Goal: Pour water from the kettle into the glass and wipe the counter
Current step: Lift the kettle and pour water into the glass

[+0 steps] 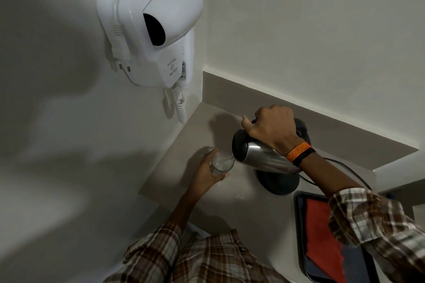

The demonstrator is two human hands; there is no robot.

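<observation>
Both hands busy: right hand (273,127) wrapped around the handle of the steel kettle (262,156), tipping it left, spout over the glass (222,163); left hand (205,171) gripping the glass from its left side, held just above the counter (184,167). Water stream runs from spout into the glass, partly filled. Wall-mounted white hair dryer (151,27) hangs high on the left wall, coiled cord ending near the counter's back-left corner. Counter is hemmed by walls on the left and back, with a raised ledge behind. Dark kettle base (278,182) sits under the tilted kettle, its cord trailing right. Black tray (299,213) with red cloth (322,236) lies at front right, close to the base. Bare counter lies between glass and front edge, with a small wet spot (239,196).
</observation>
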